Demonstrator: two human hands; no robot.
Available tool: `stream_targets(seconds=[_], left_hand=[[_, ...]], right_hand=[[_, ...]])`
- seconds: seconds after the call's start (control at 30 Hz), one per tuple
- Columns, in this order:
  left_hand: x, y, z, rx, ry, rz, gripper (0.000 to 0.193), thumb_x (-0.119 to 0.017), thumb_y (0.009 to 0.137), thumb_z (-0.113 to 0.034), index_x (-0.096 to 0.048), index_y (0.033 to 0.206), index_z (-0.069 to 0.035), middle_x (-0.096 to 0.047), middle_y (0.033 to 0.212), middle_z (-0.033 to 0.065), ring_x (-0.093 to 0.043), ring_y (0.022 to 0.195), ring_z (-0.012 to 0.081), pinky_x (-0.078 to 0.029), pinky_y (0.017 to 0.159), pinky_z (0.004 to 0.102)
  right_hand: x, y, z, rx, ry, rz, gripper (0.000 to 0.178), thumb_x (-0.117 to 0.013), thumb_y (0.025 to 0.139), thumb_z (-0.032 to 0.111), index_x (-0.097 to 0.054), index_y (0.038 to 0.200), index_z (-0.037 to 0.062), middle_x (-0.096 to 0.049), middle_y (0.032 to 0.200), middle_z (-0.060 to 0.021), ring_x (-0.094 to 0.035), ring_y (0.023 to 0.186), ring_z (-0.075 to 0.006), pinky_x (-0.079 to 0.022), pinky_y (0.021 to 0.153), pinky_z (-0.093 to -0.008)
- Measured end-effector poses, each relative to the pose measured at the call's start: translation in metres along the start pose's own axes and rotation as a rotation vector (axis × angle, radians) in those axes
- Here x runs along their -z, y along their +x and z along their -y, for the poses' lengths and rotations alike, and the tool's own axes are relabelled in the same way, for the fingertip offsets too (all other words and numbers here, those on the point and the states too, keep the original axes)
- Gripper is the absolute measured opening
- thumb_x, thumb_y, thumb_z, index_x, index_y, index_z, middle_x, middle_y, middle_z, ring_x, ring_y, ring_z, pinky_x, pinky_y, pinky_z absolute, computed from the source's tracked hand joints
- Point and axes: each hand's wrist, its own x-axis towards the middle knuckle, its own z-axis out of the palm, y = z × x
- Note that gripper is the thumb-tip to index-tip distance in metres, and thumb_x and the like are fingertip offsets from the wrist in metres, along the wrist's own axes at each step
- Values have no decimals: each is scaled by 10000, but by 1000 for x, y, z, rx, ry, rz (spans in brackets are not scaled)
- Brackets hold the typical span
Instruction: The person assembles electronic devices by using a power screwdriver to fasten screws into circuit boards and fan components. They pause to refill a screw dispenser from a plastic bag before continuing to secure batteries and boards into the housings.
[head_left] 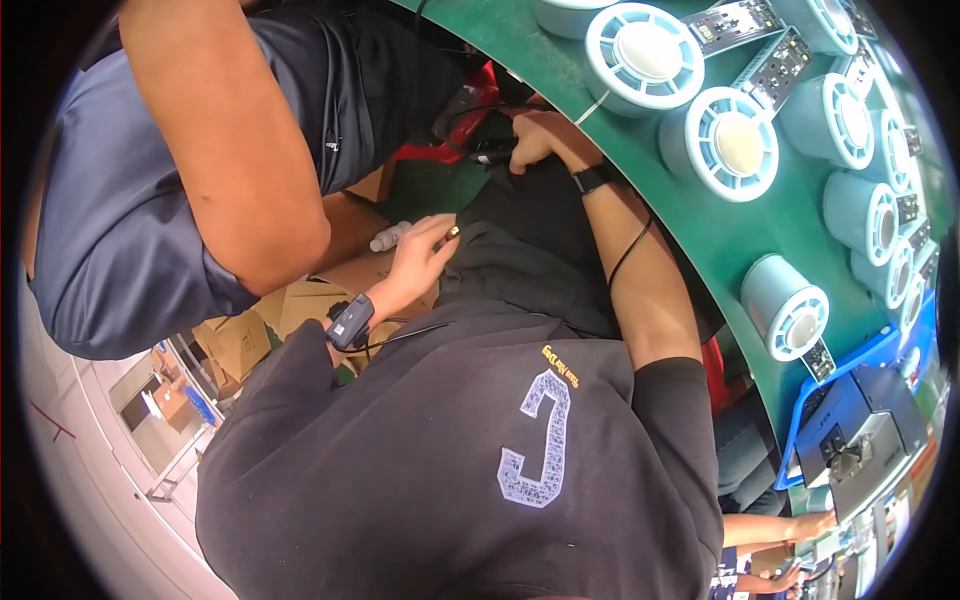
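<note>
My left hand [425,250] rests on my dark-clothed thigh, its fingers stretched out and holding nothing. A small gold-and-dark item, perhaps a ring, shows at a finger. Strapped to that wrist is a black box-shaped device [351,322] with a cable. At the table's edge, near my knee, my right hand [536,140] has its fingers curled beside a small black device [490,153]. What lies inside those fingers is hidden. A black band [591,179] circles the right wrist. Neither hand touches the light-blue cylinders [720,145] on the green table [690,215].
Several cylinders carry small circuit boards [775,72]. A blue-framed tray [800,420] and a black machine [860,425] stand at the right. A co-worker's arm [225,150] is close on the left. Cardboard [240,345] and a clear bottle [390,236] lie below; another person's hands [790,578] show lower right.
</note>
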Motion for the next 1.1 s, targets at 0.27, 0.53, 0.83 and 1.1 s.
stream_targets(seconds=[0.27, 0.53, 0.83, 1.1], left_hand=[[16, 32, -40, -269, 256, 88, 371, -663, 897, 3, -637, 1267, -1, -705, 1131, 192, -660, 985, 398, -546, 805, 445], [22, -5, 2, -22, 132, 288, 436, -692, 901, 7, -549, 1312, 20, -671, 1177, 238, -675, 1076, 426, -546, 889, 425], [3, 53, 41, 181, 59, 538, 496, -627, 1012, -259, -470, 1396, 12, -658, 1236, 262, -658, 1169, 371, -495, 988, 386], [-23, 41, 35, 405, -33, 426, 581, -541, 1029, -336, -406, 1460, 29, -701, 1097, 302, -698, 1011, 428, -510, 881, 486]], right_hand=[[-18, 9, -6, -41, -35, -52, 587, -841, 649, 305, -750, 1113, -42, -740, 1170, -227, -719, 1088, -346, -561, 910, -420], [-1, -17, 12, -75, 15, 20, 602, -828, 694, 281, -713, 1178, -59, -740, 1186, -222, -734, 1069, -355, -580, 880, -433], [-8, -8, 4, -104, -3, -14, 566, -818, 705, 273, -719, 1148, -65, -753, 1141, -216, -746, 1029, -367, -588, 850, -448], [-7, -20, 12, -119, 14, -40, 530, -816, 698, 264, -735, 1126, -39, -761, 1098, -214, -750, 1011, -360, -591, 829, -448]])
